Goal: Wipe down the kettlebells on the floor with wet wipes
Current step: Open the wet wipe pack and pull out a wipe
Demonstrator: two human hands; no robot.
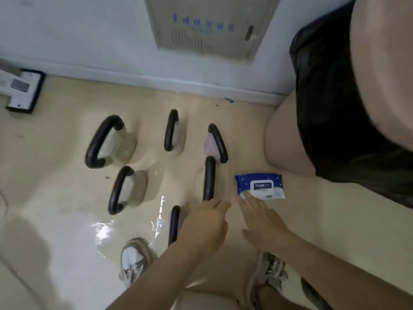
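Blue pack of wet wipes lies on the floor at 3 o'clock of the six black-handled kettlebells; the right hand, grip wide, touches its near corner, while the left hand, grip loose and holding nothing, hovers beside. Best to pin the pack with one hand and lift its white flap with the other. A bare knee crowds the pack at 1 o'clock
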